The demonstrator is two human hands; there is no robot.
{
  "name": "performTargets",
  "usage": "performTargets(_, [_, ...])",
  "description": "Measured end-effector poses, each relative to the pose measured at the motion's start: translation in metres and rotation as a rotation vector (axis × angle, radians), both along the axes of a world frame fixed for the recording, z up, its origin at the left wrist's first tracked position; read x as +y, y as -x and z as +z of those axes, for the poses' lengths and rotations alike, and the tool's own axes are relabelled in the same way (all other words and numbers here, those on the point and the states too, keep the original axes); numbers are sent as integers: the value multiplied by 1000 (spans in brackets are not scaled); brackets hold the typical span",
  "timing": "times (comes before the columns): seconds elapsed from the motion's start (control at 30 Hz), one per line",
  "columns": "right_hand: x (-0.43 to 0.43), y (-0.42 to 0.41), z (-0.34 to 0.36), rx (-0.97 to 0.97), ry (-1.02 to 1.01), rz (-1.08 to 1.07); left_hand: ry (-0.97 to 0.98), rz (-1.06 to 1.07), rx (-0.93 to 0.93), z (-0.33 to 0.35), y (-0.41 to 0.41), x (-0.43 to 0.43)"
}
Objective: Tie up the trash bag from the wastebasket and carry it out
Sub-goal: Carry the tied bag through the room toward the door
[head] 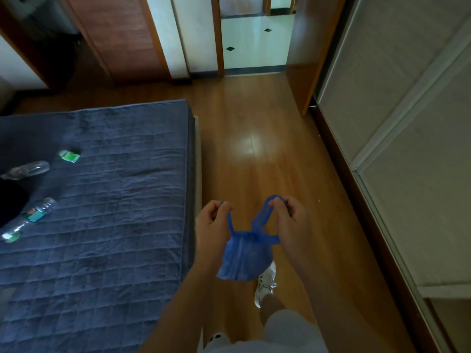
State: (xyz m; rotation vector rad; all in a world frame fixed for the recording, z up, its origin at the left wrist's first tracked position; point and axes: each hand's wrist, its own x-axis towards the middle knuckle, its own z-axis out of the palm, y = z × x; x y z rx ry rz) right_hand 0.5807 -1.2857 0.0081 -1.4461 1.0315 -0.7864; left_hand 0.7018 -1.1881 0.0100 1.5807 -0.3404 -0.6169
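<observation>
I see the left hand (214,221) and the right hand (291,221) raised in front of the body, a little apart, above the wooden floor (254,149). The fingers (225,208) of the left hand are curled and pinch one blue handle strip (230,223) of the trash bag (244,258). The fingers of the right hand are curled round the other handle loop (265,215). The bag hangs just below and between both sets of fingers, small and rounded, its neck gathered where the handles meet. Under the bag a white shoe (266,284) stands on the floor. Left of the left fingers is a bed (114,200) with a dark blue quilted cover. Far to the left on it lie two clear bottles (28,170) and a green packet (69,156). Right of the right fingers, well apart, stand pale sliding doors (395,123).
</observation>
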Motion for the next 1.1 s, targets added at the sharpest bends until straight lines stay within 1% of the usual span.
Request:
performTargets(0.3, [-148,-93,6,-20,-31,156,-100,113,25,9,-73,-136])
performTargets(0.47, [-220,-141,16,-109,-103,131,-71,187,6,22,-114,-195])
performTargets(0.8, [-303,-208,12,-105,-179,122,-59,215,-33,23,-183,-276])
performTargets(0.93, [-334,-250,11,-145,-249,79,-51,223,-31,15,-238,-303])
performTargets(1.1, [-376,-325,9,-107,-257,73,-44,231,23,5,-316,-351])
